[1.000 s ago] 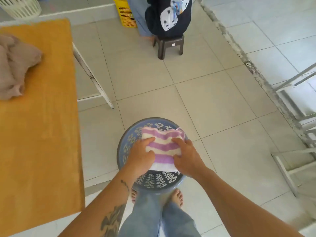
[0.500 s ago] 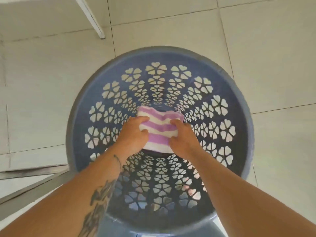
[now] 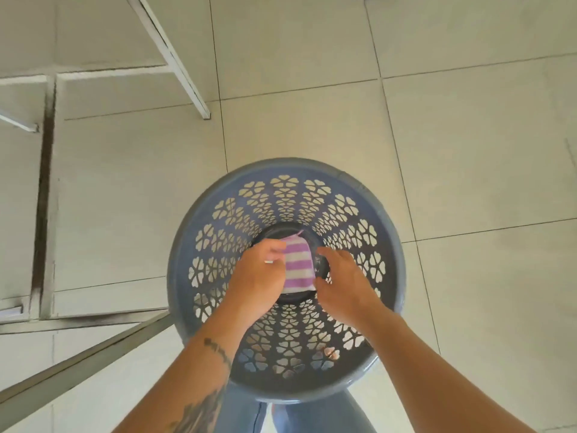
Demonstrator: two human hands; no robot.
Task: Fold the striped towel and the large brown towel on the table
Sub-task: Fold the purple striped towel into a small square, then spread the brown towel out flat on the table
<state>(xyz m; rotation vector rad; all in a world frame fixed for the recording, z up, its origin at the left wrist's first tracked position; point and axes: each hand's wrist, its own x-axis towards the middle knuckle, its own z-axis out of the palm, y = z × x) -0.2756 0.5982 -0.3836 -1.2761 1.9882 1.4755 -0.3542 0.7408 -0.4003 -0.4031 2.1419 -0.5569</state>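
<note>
Metal legs (image 3: 170, 54) of what looks like the counter cross the tiled floor at the far left; the counter top and the large brown towel are out of view. Moving right, the left hand (image 3: 259, 276) reaches down into the round blue basket (image 3: 184, 254), its fingers curled against the left edge of the folded striped towel (image 3: 298, 265), which lies on the basket's dark bottom. Right of the towel, the right hand (image 3: 343, 282) hovers with fingers loosely spread; whether it touches the cloth I cannot tell. The step in hand seems to be setting the folded towel down flat. To do it well, press the stack level, slide the left fingers out sideways so the layers are not dragged open, and lift both hands straight up past the rim. Counted: one striped towel, one basket, two hands, no brown towel visible.
</note>
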